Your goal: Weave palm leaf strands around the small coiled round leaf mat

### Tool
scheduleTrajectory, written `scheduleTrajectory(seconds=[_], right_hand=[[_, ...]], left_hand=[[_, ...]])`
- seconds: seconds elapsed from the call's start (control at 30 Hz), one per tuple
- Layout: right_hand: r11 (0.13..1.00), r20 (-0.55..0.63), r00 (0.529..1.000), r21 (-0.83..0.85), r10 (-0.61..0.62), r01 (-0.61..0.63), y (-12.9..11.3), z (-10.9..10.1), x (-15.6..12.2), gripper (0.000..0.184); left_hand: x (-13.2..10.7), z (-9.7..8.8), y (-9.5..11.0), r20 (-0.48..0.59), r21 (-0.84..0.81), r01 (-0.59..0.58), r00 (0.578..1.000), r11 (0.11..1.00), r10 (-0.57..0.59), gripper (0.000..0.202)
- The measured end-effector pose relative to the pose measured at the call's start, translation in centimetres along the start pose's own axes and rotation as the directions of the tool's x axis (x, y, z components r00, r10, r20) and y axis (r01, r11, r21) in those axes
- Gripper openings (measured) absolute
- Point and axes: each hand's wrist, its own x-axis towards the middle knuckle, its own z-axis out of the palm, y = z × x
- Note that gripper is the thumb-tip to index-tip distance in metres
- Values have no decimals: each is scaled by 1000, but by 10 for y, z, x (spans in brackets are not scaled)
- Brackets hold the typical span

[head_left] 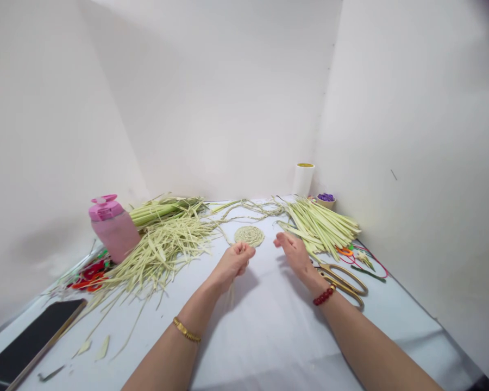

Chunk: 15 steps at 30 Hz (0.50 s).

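Note:
My left hand (pixel 233 265) is closed in a pinch at the middle of the white table. Pale straw ends hang below it, and a thin straw braid (pixel 225 234) runs down to its fingers, which mostly hide the held part. Just beyond lies a flat round coil of braided straw (pixel 249 235). My right hand (pixel 294 254) hovers to the right of the coil, its fingers extended and nothing visible in them. Close by that wrist are large gold-handled scissors (pixel 344 279), their blades partly hidden by the arm.
Loose straw strips (pixel 163 244) spread at left beside a pink bottle (pixel 114 228); a phone (pixel 32 342) lies front left. At right are a bundle of flat strips (pixel 324 222), a white cylinder (pixel 303 180), a small bowl of purple bits (pixel 326 200) and an orange-handled tool (pixel 345 251).

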Motion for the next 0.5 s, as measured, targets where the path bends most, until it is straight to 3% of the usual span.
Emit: scheduleTrajectory(seconds=[0.07, 0.13, 0.17, 0.23, 0.27, 0.33, 0.4, 0.5], right_hand=[[984, -128, 978, -100, -162, 150, -12, 1, -6, 32], [975, -180, 964, -140, -196, 172, -26, 5, -16, 28], [982, -126, 979, -113, -162, 148, -32, 9, -22, 26], [999, 168, 985, 19, -30, 28, -43, 20, -35, 25], [993, 307, 951, 97, 36, -69, -47, 26, -42, 23], [948, 456, 879, 194, 142, -254, -50, 38, -53, 21], [914, 496, 846, 220, 196, -342, -50, 47, -59, 17], [934, 457, 868, 184, 194, -305, -45, 50, -59, 8]], left_hand=[[2, -2, 3, -56, -232, -44, 998, 972, 31, 40], [4, -4, 5, -122, -431, -122, 990, 894, 77, 43], [4, -5, 6, -154, -501, -162, 983, 850, 97, 44], [5, -4, 7, -211, -583, -221, 971, 782, 117, 44], [5, -3, 7, -237, -602, -244, 964, 760, 122, 44], [5, -1, 6, -287, -606, -286, 949, 742, 131, 42], [4, 1, 6, -324, -586, -320, 935, 744, 147, 41], [3, 2, 6, -324, -577, -326, 933, 749, 156, 40]])
